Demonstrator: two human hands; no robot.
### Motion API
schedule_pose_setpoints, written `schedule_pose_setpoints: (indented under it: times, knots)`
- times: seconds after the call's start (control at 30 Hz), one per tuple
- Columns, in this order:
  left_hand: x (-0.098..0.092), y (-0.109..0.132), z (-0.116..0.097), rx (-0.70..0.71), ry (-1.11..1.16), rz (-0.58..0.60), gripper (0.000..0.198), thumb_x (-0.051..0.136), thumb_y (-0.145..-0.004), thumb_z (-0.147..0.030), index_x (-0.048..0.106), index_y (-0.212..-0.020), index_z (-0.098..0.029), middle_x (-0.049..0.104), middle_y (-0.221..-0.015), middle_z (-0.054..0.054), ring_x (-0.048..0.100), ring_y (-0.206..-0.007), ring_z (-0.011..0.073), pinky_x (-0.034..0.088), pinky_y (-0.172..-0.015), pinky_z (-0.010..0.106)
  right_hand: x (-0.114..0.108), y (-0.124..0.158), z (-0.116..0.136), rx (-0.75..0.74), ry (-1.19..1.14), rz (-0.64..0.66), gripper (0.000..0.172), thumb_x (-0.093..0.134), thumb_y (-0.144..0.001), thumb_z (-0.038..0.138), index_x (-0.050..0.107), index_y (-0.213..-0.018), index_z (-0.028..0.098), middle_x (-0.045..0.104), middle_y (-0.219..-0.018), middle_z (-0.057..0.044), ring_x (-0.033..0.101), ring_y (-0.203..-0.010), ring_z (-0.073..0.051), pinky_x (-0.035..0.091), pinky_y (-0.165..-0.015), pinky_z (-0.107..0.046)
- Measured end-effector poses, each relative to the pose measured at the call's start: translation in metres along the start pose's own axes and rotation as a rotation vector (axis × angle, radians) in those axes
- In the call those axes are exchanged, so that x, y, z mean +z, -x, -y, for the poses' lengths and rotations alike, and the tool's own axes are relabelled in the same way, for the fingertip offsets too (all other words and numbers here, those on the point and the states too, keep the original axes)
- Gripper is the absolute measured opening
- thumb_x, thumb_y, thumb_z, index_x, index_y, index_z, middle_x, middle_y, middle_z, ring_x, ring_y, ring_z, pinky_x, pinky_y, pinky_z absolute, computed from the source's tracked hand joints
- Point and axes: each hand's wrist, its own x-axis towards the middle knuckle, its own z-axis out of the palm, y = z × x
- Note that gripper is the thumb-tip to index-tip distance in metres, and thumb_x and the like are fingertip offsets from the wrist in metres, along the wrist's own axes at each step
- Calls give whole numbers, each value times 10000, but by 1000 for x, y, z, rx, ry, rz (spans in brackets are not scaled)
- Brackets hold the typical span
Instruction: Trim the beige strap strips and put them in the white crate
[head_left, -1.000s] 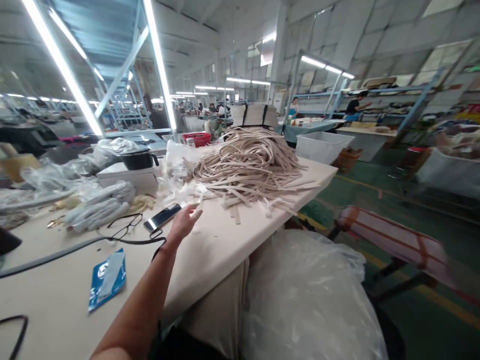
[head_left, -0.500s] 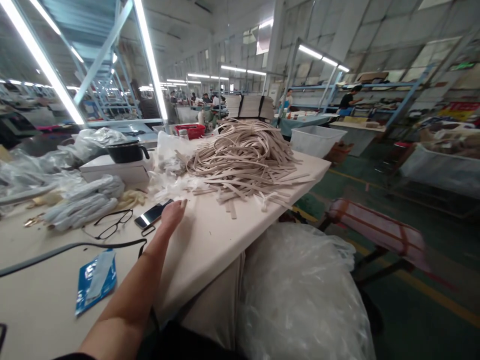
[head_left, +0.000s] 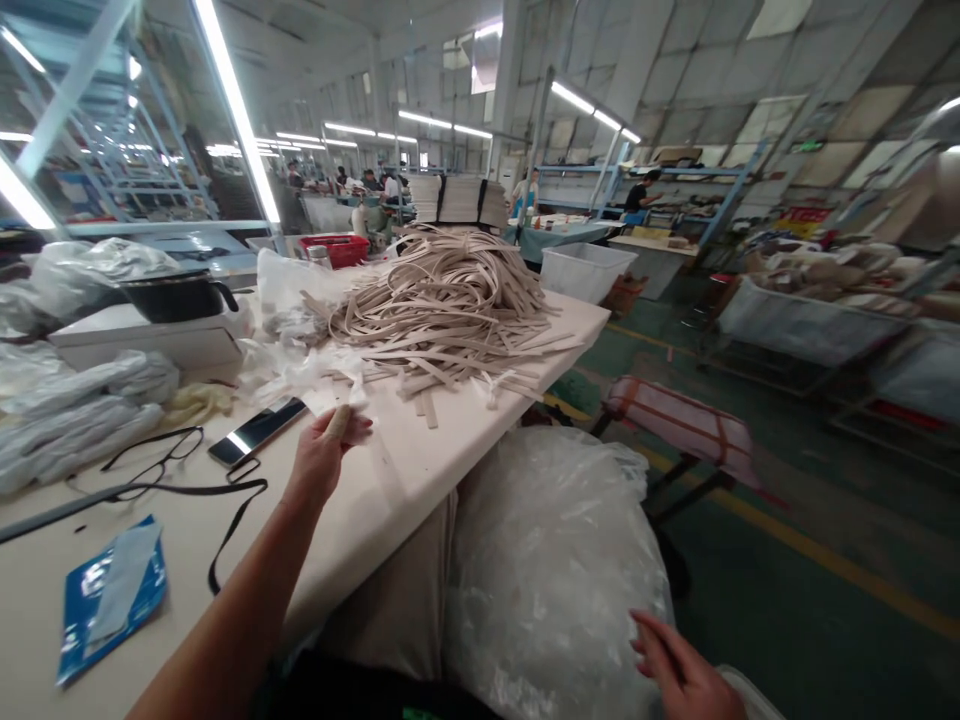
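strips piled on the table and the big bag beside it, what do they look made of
Strips: matt beige, perhaps leather-like or woven; they curve into loops, exact material unclear.
Bag: probably thin plastic film, translucent and glossy, with wrinkles and bright highlights.

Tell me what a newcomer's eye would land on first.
Most likely the big tangled heap of beige strips on the far part of the table. Next, the bulky translucent plastic bag beside the table's edge, with the right hand in front of it. Then the left hand, over the table.
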Motion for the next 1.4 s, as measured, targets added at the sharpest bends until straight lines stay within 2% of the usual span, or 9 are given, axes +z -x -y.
schedule_pose_setpoints:
  times: [0.13,0.33,0.5,0.7,0.87,0.93,1.03,1.2,1.4]
  knots:
    - [28,64,1,151,-117,236,390,620,-836,-515,718,-941,-151,738,-744,48,679,-641,172,554,-669,297,54,15,84,-44,-371,261,534,641,-759,680,743,-946,190,708,-730,-79,685,-641,-229,557,-655,-337]
    - [62,144,9,587,-303,876,250,495,-960,-277,719,-1052,-217,740,-791,33,689,-683,167,545,-649,266,125,22,154,329,-963,955,791,479,-766,833,700,-965,99,728,-821,-131,708,-724,-229,530,-664,-327]
    - [69,164,11,831,-282,1117,268,522,-934,-224,685,-1146,-238,755,-987,64,694,-917,225,499,-943,378,125,13,164,265,-1169,705,430,784,-737,518,712,-907,129,728,-743,-51,678,-678,-159,503,-664,-256]
    - [51,170,14,469,-139,1457,539,396,-917,-630,733,-976,-214,737,-879,102,674,-832,239,499,-850,362,71,-11,167,244,-1253,450,282,681,-863,442,671,-907,163,745,-754,-44,680,-588,-147,535,-564,-252]
    - [74,159,32,82,-159,884,351,661,-816,-481,690,-1033,-208,707,-1030,91,632,-989,246,478,-874,333,57,-13,180,124,-1204,463,295,656,-878,455,665,-906,161,740,-735,-42,682,-578,-149,545,-543,-246]
    - [89,159,39,-103,-134,964,422,758,-722,-422,677,-1075,-206,699,-1055,79,624,-999,244,475,-863,327,61,-11,186,73,-1179,475,318,664,-863,477,670,-908,162,742,-737,-43,679,-581,-149,547,-548,-248]
    - [102,169,49,-346,-124,1145,278,729,-730,-432,687,-792,-164,657,-727,20,576,-691,159,447,-688,272,68,-10,188,30,-1136,450,356,663,-851,509,673,-923,161,741,-741,-46,675,-591,-151,546,-559,-254]
    - [94,187,65,-621,-43,1191,344,802,-634,-452,648,-734,-160,559,-610,-40,443,-571,100,349,-581,233,69,-15,179,59,-1085,386,397,675,-820,545,669,-918,161,737,-729,-51,668,-584,-156,528,-548,-258]
    - [82,193,67,-728,-230,1405,374,787,-651,-500,678,-648,-142,577,-573,-23,408,-532,95,331,-565,245,78,-8,163,97,-1048,380,451,703,-766,594,669,-907,167,738,-727,-52,666,-582,-160,521,-548,-262]
